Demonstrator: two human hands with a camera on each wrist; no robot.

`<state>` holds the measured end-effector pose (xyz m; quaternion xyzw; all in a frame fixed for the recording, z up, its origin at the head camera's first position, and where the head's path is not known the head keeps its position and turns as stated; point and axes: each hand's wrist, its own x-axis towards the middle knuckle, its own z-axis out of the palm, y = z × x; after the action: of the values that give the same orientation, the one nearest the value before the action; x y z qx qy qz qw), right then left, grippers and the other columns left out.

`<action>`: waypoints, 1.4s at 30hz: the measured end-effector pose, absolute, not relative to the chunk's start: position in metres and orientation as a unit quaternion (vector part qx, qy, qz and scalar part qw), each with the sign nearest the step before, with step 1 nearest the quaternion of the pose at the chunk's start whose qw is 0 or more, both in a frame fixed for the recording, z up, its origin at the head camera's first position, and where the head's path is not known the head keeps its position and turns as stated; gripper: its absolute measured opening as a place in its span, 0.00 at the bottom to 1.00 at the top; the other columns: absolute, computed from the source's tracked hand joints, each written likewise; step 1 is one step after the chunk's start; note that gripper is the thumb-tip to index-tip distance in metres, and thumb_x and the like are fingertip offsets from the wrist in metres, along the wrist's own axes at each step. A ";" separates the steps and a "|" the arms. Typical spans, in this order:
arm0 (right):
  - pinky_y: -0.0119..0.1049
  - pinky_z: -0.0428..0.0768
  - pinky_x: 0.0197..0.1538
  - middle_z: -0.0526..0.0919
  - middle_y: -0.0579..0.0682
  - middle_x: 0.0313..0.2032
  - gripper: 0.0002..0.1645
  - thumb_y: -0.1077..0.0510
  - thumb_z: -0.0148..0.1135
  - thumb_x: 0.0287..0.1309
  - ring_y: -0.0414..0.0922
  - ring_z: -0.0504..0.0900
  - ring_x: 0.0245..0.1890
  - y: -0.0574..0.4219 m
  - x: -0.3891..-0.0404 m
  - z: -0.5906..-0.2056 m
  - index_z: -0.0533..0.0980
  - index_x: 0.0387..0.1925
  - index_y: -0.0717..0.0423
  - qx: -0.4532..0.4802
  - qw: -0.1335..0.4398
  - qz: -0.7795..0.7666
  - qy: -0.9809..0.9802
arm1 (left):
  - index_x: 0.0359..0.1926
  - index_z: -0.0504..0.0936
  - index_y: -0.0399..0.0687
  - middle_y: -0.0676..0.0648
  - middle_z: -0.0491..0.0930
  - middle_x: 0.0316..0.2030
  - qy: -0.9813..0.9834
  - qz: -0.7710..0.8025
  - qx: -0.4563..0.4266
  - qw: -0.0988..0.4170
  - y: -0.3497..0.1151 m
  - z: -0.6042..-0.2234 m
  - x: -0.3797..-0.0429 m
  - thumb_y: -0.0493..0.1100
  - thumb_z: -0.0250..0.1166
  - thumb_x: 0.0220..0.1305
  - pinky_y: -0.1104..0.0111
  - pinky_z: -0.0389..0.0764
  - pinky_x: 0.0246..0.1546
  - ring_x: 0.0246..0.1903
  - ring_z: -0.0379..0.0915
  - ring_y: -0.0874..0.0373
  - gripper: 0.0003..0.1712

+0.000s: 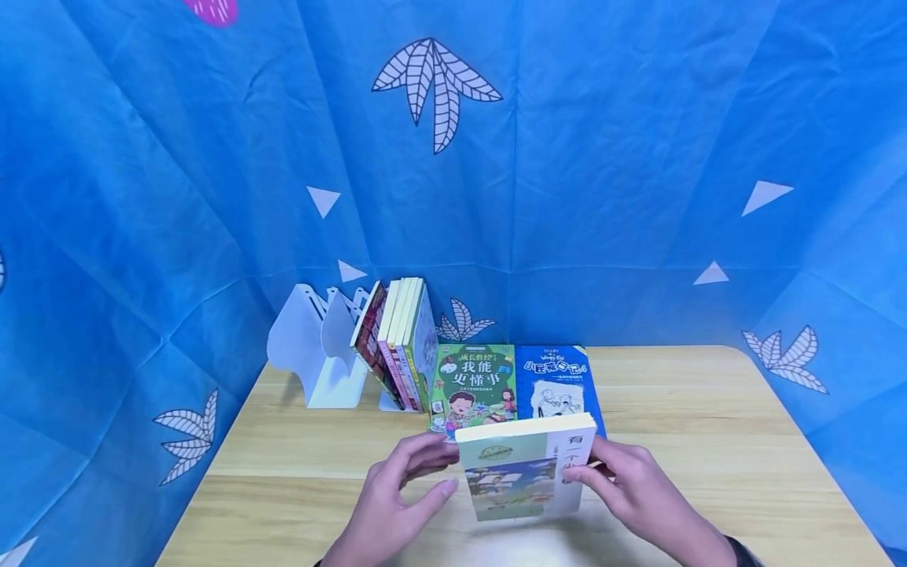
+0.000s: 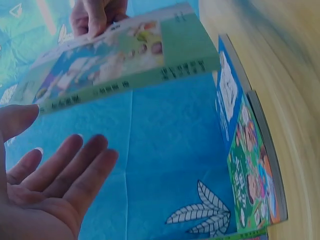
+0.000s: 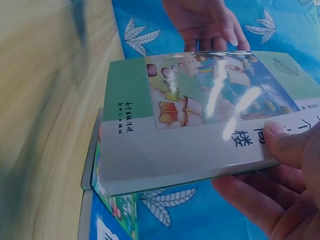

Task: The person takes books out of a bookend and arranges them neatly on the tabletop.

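My right hand (image 1: 638, 488) grips a book (image 1: 520, 472) with a green and white cover by its right edge, thumb on the front and fingers behind. In the right wrist view the thumb presses the white strip of the cover of this book (image 3: 200, 115). The book is held up above the table, its page edges facing up. My left hand (image 1: 400, 496) is beside the book's left edge, fingers spread and relaxed. In the left wrist view the left hand (image 2: 60, 185) has its palm turned up near the spine, with a gap between fingers and book.
A green book (image 1: 475, 386) and a blue book (image 1: 556, 386) lie side by side behind the held book. Several books (image 1: 404, 339) stand upright, one leaning, in a white expandable book rack (image 1: 336, 378). The wooden table (image 1: 708, 441) meets a blue patterned cloth (image 1: 602, 197).
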<state>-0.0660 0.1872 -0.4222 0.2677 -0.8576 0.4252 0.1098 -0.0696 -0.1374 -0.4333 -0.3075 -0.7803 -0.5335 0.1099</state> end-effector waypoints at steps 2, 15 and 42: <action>0.23 0.88 0.32 0.92 0.50 0.42 0.18 0.63 0.68 0.64 0.27 0.83 0.36 0.189 -0.066 -0.422 0.81 0.55 0.59 0.255 0.113 0.423 -0.862 | 0.66 0.72 0.49 0.45 0.87 0.56 -0.791 -0.530 -0.282 0.117 -0.140 -0.433 -0.072 0.33 0.70 0.67 0.70 0.87 0.58 0.54 0.86 0.57 0.29; 0.22 0.86 0.31 0.92 0.47 0.36 0.14 0.69 0.69 0.62 0.26 0.84 0.35 0.206 -0.073 -0.421 0.83 0.49 0.58 0.214 0.182 0.404 -0.871 | 0.69 0.71 0.42 0.38 0.82 0.62 -0.788 -0.574 -0.131 0.180 -0.151 -0.437 -0.093 0.28 0.71 0.61 0.76 0.80 0.64 0.61 0.80 0.64 0.36; 0.28 0.88 0.31 0.89 0.66 0.47 0.23 0.52 0.60 0.75 0.26 0.85 0.30 0.279 -0.091 -0.427 0.78 0.60 0.66 0.001 0.091 0.394 -0.915 | 0.76 0.62 0.44 0.41 0.73 0.72 -0.855 -0.463 -0.020 0.234 -0.188 -0.423 -0.136 0.39 0.68 0.71 0.57 0.77 0.68 0.71 0.72 0.44 0.38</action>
<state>-0.0912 0.2793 -0.4265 0.0009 -0.9147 0.3938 0.0913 -0.1362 -0.1878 -0.4229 -0.0205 -0.8545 -0.4634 0.2337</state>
